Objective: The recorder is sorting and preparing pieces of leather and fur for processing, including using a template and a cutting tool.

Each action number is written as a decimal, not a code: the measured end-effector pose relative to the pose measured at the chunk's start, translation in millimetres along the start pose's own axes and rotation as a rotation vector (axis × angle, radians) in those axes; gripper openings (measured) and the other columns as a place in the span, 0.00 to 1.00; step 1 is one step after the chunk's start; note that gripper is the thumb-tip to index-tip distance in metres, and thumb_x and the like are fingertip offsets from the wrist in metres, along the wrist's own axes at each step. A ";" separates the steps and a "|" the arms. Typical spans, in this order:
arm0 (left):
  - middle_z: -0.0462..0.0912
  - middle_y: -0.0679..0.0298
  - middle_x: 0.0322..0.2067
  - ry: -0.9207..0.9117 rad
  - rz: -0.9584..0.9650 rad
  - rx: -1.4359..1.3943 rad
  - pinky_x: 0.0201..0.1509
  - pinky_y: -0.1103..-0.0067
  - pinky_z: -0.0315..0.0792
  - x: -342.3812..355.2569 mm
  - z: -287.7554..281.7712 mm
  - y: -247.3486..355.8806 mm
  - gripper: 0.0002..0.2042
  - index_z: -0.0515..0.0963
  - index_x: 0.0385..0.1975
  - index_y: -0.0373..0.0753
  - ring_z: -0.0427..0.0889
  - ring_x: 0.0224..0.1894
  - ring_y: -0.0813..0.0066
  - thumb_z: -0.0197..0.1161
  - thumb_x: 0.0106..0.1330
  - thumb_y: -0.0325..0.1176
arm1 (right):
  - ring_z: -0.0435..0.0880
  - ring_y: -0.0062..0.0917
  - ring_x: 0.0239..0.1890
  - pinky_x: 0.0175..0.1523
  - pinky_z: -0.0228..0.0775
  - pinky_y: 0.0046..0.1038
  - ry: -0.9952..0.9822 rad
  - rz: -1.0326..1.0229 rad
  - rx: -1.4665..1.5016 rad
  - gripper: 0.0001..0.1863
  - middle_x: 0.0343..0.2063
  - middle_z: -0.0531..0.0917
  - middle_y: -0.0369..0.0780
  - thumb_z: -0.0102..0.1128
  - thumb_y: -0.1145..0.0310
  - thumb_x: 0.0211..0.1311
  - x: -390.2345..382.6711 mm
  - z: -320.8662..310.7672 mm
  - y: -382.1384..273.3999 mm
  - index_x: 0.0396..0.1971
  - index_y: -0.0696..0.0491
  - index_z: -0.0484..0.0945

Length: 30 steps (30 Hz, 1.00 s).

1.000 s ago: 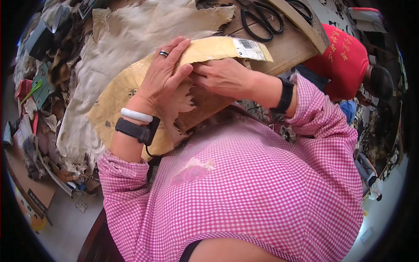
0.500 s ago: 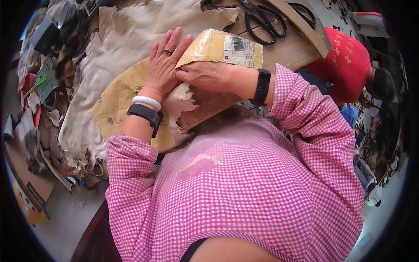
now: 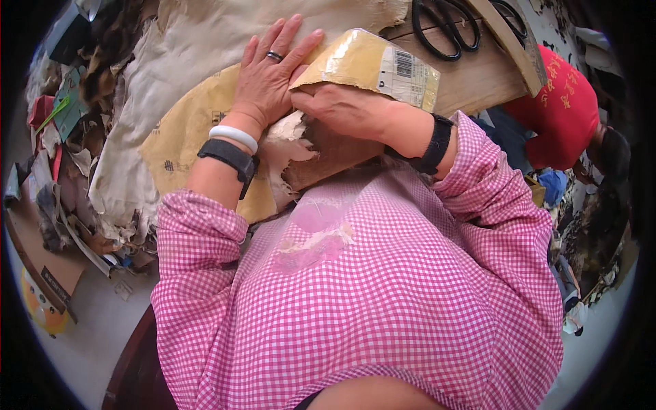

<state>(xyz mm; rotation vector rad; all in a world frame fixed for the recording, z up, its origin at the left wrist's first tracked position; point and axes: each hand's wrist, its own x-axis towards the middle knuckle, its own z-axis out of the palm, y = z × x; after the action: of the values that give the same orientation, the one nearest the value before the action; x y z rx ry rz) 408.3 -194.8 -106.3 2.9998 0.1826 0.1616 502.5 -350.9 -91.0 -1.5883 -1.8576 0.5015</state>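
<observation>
My left hand (image 3: pixel 268 78) lies flat on a sheet of yellow-brown wrapping paper (image 3: pixel 184 147), its fingers stretched out and a dark ring on one. A raised flap of the same paper (image 3: pixel 345 58), with shiny tape and a white barcode label (image 3: pixel 403 72), arches over my right hand (image 3: pixel 342 109). That hand is curled beside the left one. Its fingertips are hidden beneath the flap, so what they hold does not show. Under the paper spreads a pale, ragged-edged hide (image 3: pixel 137 137). A torn whitish piece (image 3: pixel 290 140) lies below my hands, over a wooden board (image 3: pixel 342 154).
Black-handled scissors (image 3: pixel 454 37) rest on the board at the upper right, near a raised wooden strip (image 3: pixel 509 41). Beyond it is a person in red clothing (image 3: pixel 564 113). Fur and leather scraps (image 3: pixel 89 150) pile up at the left, above a cardboard box (image 3: pixel 51 263).
The whole view has shifted slightly, and the hands, paper and scissors sit higher and further right. My left hand stays flat, and my right hand stays under the flap.
</observation>
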 end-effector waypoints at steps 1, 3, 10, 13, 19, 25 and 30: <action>0.50 0.71 0.70 -0.014 0.005 0.009 0.71 0.64 0.42 1.6 -0.1 -1.4 0.25 0.59 0.66 0.67 0.50 0.71 0.67 0.46 0.67 0.47 | 0.79 0.40 0.42 0.45 0.70 0.33 0.019 0.006 -0.058 0.09 0.37 0.77 0.49 0.46 0.75 0.55 -0.4 -0.3 -0.1 0.36 0.58 0.68; 0.50 0.70 0.70 -0.011 0.009 0.016 0.71 0.64 0.41 0.2 -2.6 -2.3 0.26 0.59 0.66 0.66 0.49 0.71 0.67 0.45 0.67 0.49 | 0.79 0.40 0.42 0.45 0.70 0.33 0.033 0.007 -0.131 0.09 0.37 0.77 0.49 0.46 0.75 0.54 -3.2 -4.7 -3.6 0.37 0.58 0.68; 0.51 0.70 0.70 0.047 -0.010 0.031 0.71 0.62 0.43 -6.0 3.2 0.1 0.24 0.58 0.66 0.67 0.50 0.71 0.67 0.43 0.68 0.46 | 0.81 0.36 0.45 0.53 0.70 0.30 0.102 0.028 -0.593 0.21 0.43 0.80 0.46 0.46 0.76 0.56 -51.2 -32.7 8.3 0.51 0.53 0.68; 0.51 0.70 0.70 0.044 -0.001 0.023 0.72 0.62 0.42 -4.0 5.4 -0.2 0.24 0.58 0.66 0.67 0.50 0.71 0.67 0.43 0.68 0.46 | 0.81 0.35 0.46 0.53 0.71 0.31 -0.005 0.085 -0.508 0.19 0.43 0.80 0.47 0.46 0.76 0.55 -57.9 -32.8 12.1 0.50 0.53 0.69; 0.49 0.71 0.71 0.038 0.001 0.034 0.72 0.62 0.41 -1.3 0.2 -0.1 0.25 0.58 0.66 0.66 0.49 0.72 0.66 0.42 0.68 0.44 | 0.81 0.35 0.45 0.50 0.72 0.31 -0.029 0.165 -0.395 0.15 0.41 0.80 0.48 0.47 0.77 0.54 -61.1 -35.0 11.3 0.43 0.56 0.72; 0.49 0.69 0.71 0.018 -0.023 0.046 0.72 0.63 0.41 -4.5 -0.8 2.2 0.25 0.56 0.67 0.65 0.48 0.72 0.65 0.41 0.69 0.44 | 0.81 0.33 0.40 0.42 0.73 0.29 0.109 0.156 -0.476 0.16 0.36 0.80 0.40 0.52 0.77 0.52 -83.7 -55.1 -18.5 0.42 0.50 0.76; 0.50 0.66 0.70 0.023 -0.038 -0.043 0.72 0.62 0.41 -14.4 -14.1 1.3 0.26 0.57 0.67 0.59 0.49 0.71 0.63 0.47 0.67 0.42 | 0.80 0.33 0.28 0.32 0.71 0.30 0.038 0.262 -0.325 0.07 0.24 0.77 0.36 0.58 0.73 0.51 -88.8 -75.3 -44.3 0.32 0.51 0.75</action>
<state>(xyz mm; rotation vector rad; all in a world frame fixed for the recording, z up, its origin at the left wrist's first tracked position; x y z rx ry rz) 392.7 -196.2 -93.7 2.9504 0.2356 0.1941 527.4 -454.8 -26.9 -2.0587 -1.7781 0.2866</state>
